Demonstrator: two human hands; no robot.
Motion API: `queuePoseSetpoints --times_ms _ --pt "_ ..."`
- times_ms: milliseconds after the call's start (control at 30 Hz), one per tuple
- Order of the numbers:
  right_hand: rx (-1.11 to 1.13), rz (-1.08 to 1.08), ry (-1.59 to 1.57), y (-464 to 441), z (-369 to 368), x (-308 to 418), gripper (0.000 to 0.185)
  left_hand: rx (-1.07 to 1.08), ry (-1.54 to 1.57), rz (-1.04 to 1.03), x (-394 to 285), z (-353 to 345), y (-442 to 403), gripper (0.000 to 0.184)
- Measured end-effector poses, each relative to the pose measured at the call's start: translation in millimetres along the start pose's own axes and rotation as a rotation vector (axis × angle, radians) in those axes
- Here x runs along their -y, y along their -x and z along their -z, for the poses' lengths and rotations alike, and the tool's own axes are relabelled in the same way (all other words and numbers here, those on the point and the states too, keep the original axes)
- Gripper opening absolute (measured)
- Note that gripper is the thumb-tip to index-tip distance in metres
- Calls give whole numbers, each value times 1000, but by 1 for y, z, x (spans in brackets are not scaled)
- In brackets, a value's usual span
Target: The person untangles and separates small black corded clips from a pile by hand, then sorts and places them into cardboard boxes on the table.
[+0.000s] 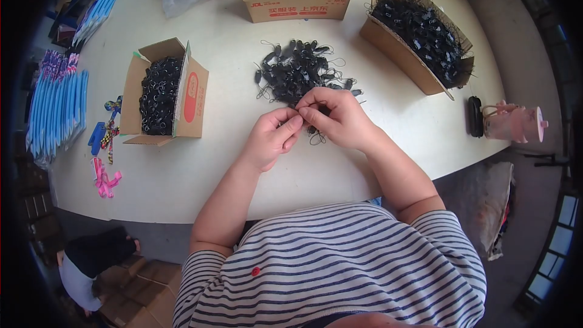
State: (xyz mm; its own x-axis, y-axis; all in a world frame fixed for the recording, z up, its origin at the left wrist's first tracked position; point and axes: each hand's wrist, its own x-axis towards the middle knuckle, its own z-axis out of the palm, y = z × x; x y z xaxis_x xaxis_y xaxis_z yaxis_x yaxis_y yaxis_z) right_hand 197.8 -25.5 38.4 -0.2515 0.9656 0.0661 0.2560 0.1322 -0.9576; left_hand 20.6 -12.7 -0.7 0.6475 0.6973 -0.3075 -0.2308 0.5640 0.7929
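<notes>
My left hand (274,136) and my right hand (337,116) meet over the table, fingertips pinched together. Whatever they pinch is too small and too covered by the fingers to make out. Just beyond them lies a loose pile of black clips with thin cord loops (297,70). To the left stands an open cardboard box (193,100) filled with small black parts that carry rings. At the upper right, a long open box (395,54) is heaped with black looped cords.
A larger cardboard box (297,6) stands at the back. Blue-and-white packets (57,109), a pink ribbon (106,179) and patterned straps (110,127) lie left. A pink cup (516,123) and black case (475,116) sit right. Another person (85,267) bends by boxes lower left.
</notes>
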Motion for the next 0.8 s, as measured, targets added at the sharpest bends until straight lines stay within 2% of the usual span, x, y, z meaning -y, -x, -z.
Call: queuePoseSetpoints --times_ms 200,500,600,800 --pt "131 -121 -211 -2 1 3 18 -7 83 -28 -4 -2 2 17" --pt "85 -224 -221 -3 0 0 17 -42 102 -45 -2 0 2 19" --pt "19 -38 -8 -4 -2 2 16 -40 125 -48 -1 2 1 18" --pt "16 50 -1 -5 -2 -5 15 -29 171 -58 -1 4 1 16"
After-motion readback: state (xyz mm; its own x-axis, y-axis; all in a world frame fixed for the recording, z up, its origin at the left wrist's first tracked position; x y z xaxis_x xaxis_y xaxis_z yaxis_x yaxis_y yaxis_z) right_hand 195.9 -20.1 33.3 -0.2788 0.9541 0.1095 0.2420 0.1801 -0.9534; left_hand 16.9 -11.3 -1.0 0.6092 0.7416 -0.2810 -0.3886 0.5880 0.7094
